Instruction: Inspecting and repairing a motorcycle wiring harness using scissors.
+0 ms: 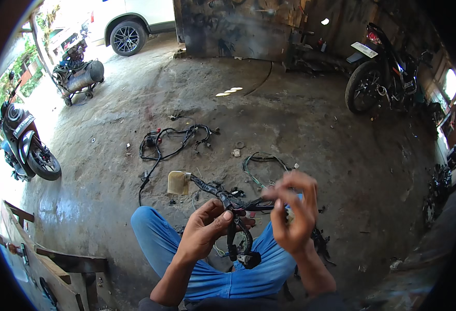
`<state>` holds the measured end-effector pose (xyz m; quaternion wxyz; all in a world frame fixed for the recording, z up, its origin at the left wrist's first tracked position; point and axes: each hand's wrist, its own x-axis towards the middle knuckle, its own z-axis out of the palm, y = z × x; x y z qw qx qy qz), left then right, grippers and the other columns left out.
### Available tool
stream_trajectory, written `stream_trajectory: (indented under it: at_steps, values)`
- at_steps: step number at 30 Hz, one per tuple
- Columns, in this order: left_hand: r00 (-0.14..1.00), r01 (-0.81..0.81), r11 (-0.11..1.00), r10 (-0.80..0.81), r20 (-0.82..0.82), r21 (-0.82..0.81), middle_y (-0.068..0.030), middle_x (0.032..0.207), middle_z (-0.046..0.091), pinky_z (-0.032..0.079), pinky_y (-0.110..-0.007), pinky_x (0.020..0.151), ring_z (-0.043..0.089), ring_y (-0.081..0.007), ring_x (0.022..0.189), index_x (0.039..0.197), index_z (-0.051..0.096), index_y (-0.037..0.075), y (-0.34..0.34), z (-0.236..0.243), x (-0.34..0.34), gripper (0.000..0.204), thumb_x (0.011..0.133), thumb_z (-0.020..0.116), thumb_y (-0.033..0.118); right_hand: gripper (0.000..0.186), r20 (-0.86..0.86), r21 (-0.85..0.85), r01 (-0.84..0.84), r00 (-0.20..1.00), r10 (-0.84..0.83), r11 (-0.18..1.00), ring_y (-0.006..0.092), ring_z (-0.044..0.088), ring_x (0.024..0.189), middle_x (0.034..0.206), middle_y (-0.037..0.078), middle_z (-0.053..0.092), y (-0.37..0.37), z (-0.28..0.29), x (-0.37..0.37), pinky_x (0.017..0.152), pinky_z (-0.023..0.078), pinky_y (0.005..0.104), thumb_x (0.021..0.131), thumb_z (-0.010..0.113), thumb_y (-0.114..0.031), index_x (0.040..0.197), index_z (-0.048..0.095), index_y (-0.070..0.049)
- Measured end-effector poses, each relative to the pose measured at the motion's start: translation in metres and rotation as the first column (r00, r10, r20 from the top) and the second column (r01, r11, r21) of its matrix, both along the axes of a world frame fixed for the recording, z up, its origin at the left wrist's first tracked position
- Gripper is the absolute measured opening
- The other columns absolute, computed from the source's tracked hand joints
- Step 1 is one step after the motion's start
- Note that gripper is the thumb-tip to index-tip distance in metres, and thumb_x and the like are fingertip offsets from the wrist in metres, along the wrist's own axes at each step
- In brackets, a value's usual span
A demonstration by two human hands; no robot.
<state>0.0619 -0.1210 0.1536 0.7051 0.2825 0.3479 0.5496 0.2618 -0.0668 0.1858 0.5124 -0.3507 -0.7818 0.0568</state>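
My left hand (205,228) pinches a black-wrapped wiring harness (212,189) above my lap, thumb on top where its branches meet. One branch runs up and left to a yellowed, translucent flat piece (178,183). Another hangs down to a dark connector (248,259) between my knees. My right hand (299,220) is raised just right of the harness, beside a branch that stretches towards it. Its fingers are bent and smeared by motion, so whether they grip anything is unclear.
A second wiring harness (186,136) lies on the dirty concrete floor ahead, beside a loop of cable (263,155). Two motorcycles stand at the left (26,137) and the far right (380,78). A wheeled compressor (83,76) and a white car (158,14) are at the back; a wooden bench (72,262) is near left.
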Motion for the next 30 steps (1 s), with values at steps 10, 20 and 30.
stream_trajectory:
  at_steps: [10,20,30]
  values:
    - [0.993,-0.097,0.995,0.094,-0.073,-0.034,-0.0044,0.1,0.062,0.052,-0.025,0.075,0.064,-0.0109,0.091,0.104,0.055,0.002,0.002,-0.015,0.015,0.026,0.095,0.071,0.021,0.033,0.118,-0.315,0.043,0.993,-0.006,0.948,0.0227,0.058,0.083,0.095,0.005,0.063,-0.033,-0.013,-0.017,0.074,0.047,0.0368,0.074,0.083,-0.016,0.103,0.07,-0.006]
    - [0.933,0.114,0.989,-0.072,-0.352,0.099,-0.014,0.118,0.054,0.053,-0.027,0.067,0.064,-0.0127,0.085,0.123,0.041,0.001,0.002,0.004,0.004,0.036,0.097,0.065,0.011,0.022,-0.079,-0.23,0.026,0.996,-0.045,0.973,0.0166,0.051,0.08,0.087,0.0,0.059,-0.017,-0.023,-0.012,0.069,0.041,0.0308,0.073,0.086,-0.013,0.094,0.08,-0.012]
    - [0.949,0.087,0.995,-0.069,-0.307,0.047,-0.0143,0.106,0.059,0.037,-0.023,0.038,0.049,-0.0084,0.045,0.127,0.042,-0.001,0.011,-0.005,0.014,0.028,0.103,0.05,0.011,0.022,-0.115,-0.177,0.036,0.992,-0.057,0.983,0.0182,0.041,0.08,0.078,-0.001,0.042,-0.001,-0.045,-0.01,0.073,0.039,0.033,0.072,0.086,-0.013,0.093,0.081,-0.014]
